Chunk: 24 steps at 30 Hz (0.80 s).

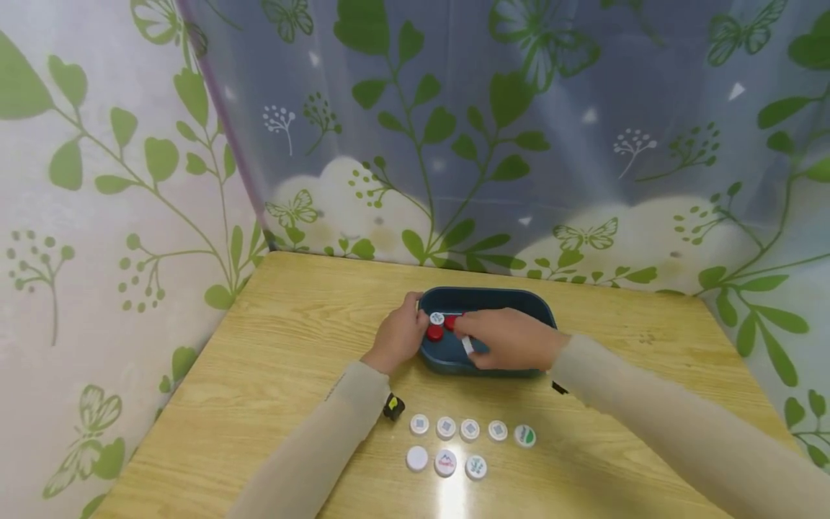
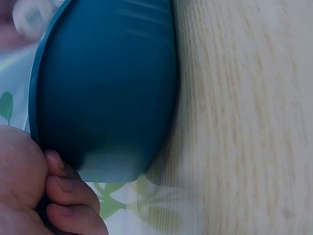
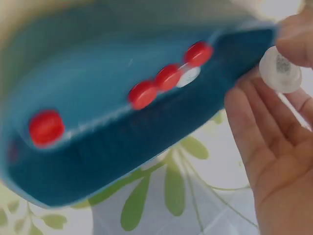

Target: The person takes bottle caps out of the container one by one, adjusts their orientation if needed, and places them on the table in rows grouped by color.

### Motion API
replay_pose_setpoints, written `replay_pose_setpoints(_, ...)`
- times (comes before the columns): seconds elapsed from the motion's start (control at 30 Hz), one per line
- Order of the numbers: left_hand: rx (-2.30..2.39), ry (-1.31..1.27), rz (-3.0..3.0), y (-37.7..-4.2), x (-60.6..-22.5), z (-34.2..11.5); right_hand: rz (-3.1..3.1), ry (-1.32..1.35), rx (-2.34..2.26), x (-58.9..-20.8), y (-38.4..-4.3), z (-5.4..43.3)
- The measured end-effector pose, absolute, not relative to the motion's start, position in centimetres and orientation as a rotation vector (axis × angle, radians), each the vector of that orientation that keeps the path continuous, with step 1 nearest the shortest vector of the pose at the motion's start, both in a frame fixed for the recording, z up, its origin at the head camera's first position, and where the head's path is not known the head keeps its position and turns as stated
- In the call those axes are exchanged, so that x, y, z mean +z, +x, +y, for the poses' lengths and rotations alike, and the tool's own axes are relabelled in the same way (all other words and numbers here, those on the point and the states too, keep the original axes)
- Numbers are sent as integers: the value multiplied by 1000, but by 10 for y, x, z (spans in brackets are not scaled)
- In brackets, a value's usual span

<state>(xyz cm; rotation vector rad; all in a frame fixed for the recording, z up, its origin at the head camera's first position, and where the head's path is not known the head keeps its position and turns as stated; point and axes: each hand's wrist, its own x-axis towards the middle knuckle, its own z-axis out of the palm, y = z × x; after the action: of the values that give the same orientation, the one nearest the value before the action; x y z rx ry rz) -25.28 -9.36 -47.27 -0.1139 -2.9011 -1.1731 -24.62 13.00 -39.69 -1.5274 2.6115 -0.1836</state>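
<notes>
My left hand [image 1: 397, 336] grips the left end of a dark blue tray [image 1: 486, 366], its fingers [image 2: 73, 196] curled at the rim in the left wrist view. Over the tray's interior, my right hand [image 1: 512, 339] pinches a white bottle cap [image 3: 280, 70], also seen as a white cap [image 1: 467, 346] in the head view. Inside the tray lie red caps [image 1: 435, 333] and a white cap with a printed top [image 1: 436, 318]. The right wrist view shows several red caps [image 3: 143, 94] along one side of the tray, with a white cap [image 3: 189, 77] among them.
On the wooden table [image 1: 311, 310], in front of the tray, several white caps stand in two rows, including one with a green mark [image 1: 525, 435] and a plain white one [image 1: 417, 458]. Leaf-patterned curtains [image 1: 441, 144] hang behind the table and at its sides.
</notes>
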Motion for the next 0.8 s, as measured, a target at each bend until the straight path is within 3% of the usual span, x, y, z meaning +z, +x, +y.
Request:
replay_pose_setpoints(0.37, -1149, -94, -2903, -255, -475, -91, 2499, -1680, -449, -428, -147, 191)
replay_pose_setpoints(0.8, -1155, -103, -2896, -253, -473, -91, 2473, -1763, -488, -468, -128, 205)
